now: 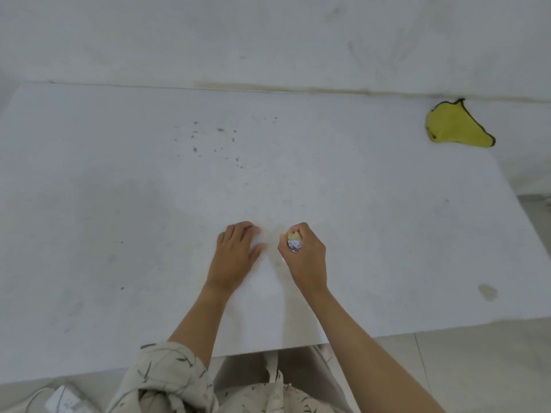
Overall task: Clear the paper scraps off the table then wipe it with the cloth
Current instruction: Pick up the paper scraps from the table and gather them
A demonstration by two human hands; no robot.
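My right hand (307, 254) is curled round a bunch of crumpled paper scraps (294, 241), white with a yellowish piece on top, just above the white table (119, 204). Beside it my left hand (235, 251) rests palm down on the tabletop with its fingers loosely bent; nothing shows under it. A yellow cloth (456, 126) with a dark hem lies crumpled at the far right corner of the table, well away from both hands. Small dark specks (220, 141) dot the middle of the tabletop.
A white wall (268, 40) runs along the table's far edge. The table's right edge drops to a tiled floor (477, 368). A brownish stain (487, 292) marks the near right part. A white object (62, 399) lies on the floor at lower left.
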